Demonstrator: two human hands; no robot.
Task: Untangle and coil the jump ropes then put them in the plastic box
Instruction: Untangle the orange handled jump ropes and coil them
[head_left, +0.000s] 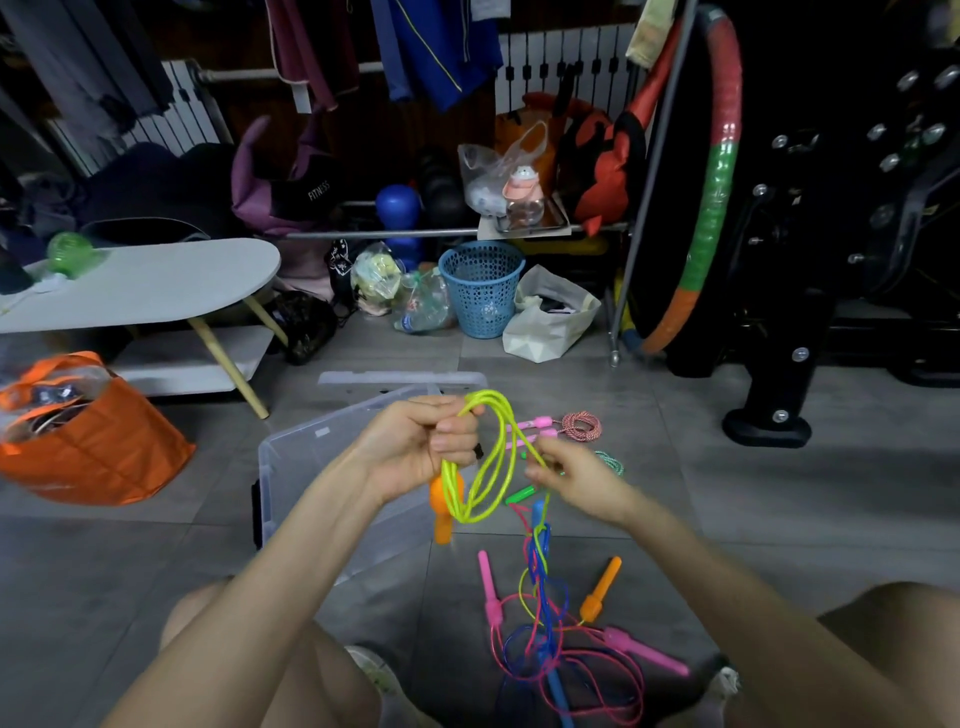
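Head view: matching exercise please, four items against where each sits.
1. yellow jump rope
2. plastic box
3. blue basket
4. pink-white coiled rope

A. floor, beyond right hand
B. looped in left hand
C. floor, beneath left hand
D. at the back, beside white bag

Pairs: 1-B, 2-C, 3-D, 4-A

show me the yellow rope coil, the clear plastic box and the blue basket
yellow rope coil (493, 396): head view, top bend of the loops
clear plastic box (311, 478): head view, bare left part
blue basket (480, 293): head view, front wall
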